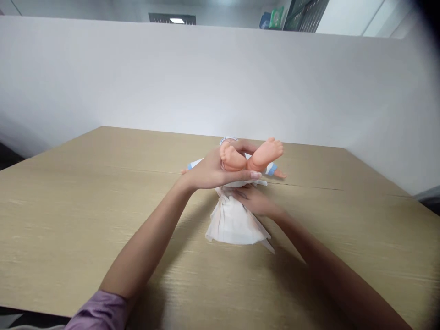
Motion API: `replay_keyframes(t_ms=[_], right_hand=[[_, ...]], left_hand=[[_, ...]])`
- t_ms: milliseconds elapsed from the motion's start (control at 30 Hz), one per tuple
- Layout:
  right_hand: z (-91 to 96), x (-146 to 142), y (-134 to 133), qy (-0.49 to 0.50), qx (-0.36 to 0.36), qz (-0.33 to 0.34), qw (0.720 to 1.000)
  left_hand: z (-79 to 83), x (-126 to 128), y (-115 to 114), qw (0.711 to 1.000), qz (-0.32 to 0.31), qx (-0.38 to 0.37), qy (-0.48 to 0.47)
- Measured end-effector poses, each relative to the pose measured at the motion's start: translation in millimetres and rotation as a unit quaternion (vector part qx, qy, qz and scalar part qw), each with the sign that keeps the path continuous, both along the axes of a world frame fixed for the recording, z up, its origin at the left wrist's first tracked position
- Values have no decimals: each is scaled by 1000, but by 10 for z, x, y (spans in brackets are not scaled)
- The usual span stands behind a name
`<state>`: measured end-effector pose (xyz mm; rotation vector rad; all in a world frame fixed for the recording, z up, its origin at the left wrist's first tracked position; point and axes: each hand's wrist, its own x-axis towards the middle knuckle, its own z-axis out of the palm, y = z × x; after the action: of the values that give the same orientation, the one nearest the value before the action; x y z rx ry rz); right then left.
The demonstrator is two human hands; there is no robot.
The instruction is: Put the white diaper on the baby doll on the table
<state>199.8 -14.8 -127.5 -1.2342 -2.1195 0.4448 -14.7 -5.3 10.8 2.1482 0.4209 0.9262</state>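
Note:
A baby doll (264, 153) lies on its back on the table, feet toward me and raised. My left hand (213, 169) is closed around its lower legs, thumb passing in front beneath the feet. Under the doll's bottom lies a white diaper (237, 224), its near end spread out on the table toward me. My right hand (252, 199) touches the diaper's narrow middle, just below the doll. Its fingers are blurred and partly hidden by the doll and the diaper. The doll's arms stick out at both sides in white sleeves with blue cuffs; its body is mostly hidden.
The tan tabletop (85, 197) reaches back to a white partition (172, 78). A thin seam (309, 187) runs across the table. Beyond the partition stand a green package (276, 18) and a dark barred window (305, 16).

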Motion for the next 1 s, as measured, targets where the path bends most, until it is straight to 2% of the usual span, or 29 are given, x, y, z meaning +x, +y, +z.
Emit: replay_keyframes(t_ms=[67,133,200,267,400,467,533,633,733,833,900,1000], right_hand=[[-25,120,-213,-37,-19,7,999],[-37,190,-429,-36,-11,-57,998],[-6,173,-617,15,24,-138,990],[75,83,-755,71,68,-159,982],[253,-72,-847,127,130,-115,977],[288,-17,-830,142,139,-82,977],[279,137,-820,128,138,-13,982],[191,443,-861,36,133,81,987],[12,677,-920,-56,164,99,980],[-176,787,-918,-90,203,111,969],[-238,820,-892,-113,207,125,964],[-227,847,-863,-139,199,131,961]], left_hand=[[-17,9,-19,1000,9,2,10],[-59,25,-63,1000,14,-2,16],[-125,49,-132,1000,8,-22,20],[-204,74,-218,999,-2,-39,19],[-349,73,-380,1000,-5,0,6],[-414,-2,-429,1000,-1,27,14],[-503,-145,-447,998,3,53,36],[-742,-440,-437,991,10,95,89],[-1081,-701,-432,984,29,117,134],[-1342,-831,-443,979,29,109,169],[-1403,-856,-447,976,9,108,189],[-1366,-866,-439,972,-14,115,207]])
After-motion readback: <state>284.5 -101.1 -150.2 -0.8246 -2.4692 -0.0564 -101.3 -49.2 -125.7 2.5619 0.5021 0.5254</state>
